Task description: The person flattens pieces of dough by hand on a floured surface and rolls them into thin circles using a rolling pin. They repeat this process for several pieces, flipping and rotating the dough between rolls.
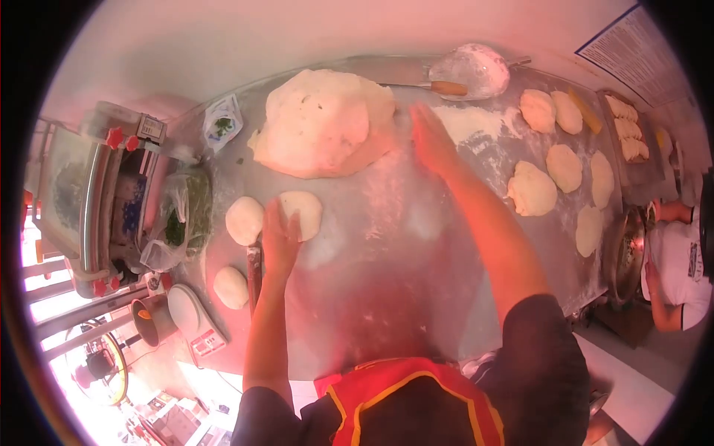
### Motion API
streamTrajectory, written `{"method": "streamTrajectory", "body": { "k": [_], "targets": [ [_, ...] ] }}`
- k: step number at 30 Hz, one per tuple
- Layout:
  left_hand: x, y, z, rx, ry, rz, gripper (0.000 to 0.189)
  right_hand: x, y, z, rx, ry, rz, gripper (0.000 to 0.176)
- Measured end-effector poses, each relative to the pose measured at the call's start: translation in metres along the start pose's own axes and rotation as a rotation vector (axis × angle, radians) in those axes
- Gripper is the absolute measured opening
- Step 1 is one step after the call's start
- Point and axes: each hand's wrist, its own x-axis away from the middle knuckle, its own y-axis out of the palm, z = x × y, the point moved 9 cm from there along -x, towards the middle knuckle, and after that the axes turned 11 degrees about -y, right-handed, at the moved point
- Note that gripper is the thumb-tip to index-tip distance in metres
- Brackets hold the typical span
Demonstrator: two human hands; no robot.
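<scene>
My left hand (281, 241) reaches over the left edge of a round, flattened piece of dough (306, 214), fingers stretched out and touching it. Just left of it lies another dough round (244, 221), and a third (231, 288) sits closer to me. A dark handle-like tool (254, 279) lies beside my left wrist, partly hidden. My right hand (433, 141) is held edge-on with straight fingers near the right side of a large mound of dough (323, 123); nothing shows in it. Loose flour (476, 123) is spread right of that hand.
Several dough pieces (532, 189) lie on the right of the metal table (372, 297). A flour scoop (470, 70) and a wooden-handled tool (448, 88) lie at the back. A scale (195, 320) and plastic bag (178, 215) stand left. A co-worker (677, 260) is far right.
</scene>
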Motion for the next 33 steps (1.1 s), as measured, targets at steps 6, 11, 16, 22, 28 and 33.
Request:
{"method": "streamTrajectory", "body": {
  "k": [6,11,16,22,28,33],
  "targets": [
    [-0.034,0.010,0.010,-0.199,0.073,-0.061,0.066,0.033,0.043,-0.023,0.025,-0.047,-0.258,0.052],
    [-0.016,-0.005,0.031,-0.166,-0.251,-0.267,0.058,0.200,-0.016,-0.149,-0.171,-0.229,-0.572,0.055],
    [0.020,-0.010,0.006,-0.067,-0.194,-0.183,0.053,0.233,-0.034,-0.084,0.209,0.194,-0.483,0.060],
    [0.057,0.014,-0.006,0.463,-0.577,-0.287,0.051,0.191,-0.005,-0.221,-0.076,-0.104,-0.418,0.061],
    [0.106,0.091,0.020,0.571,-0.376,-0.519,0.057,0.245,-0.072,-0.188,-0.332,0.344,-0.107,0.054],
    [0.135,0.106,0.057,0.069,0.155,-0.259,0.055,0.238,-0.080,-0.173,-0.335,0.364,0.024,0.051]
  ]
}}
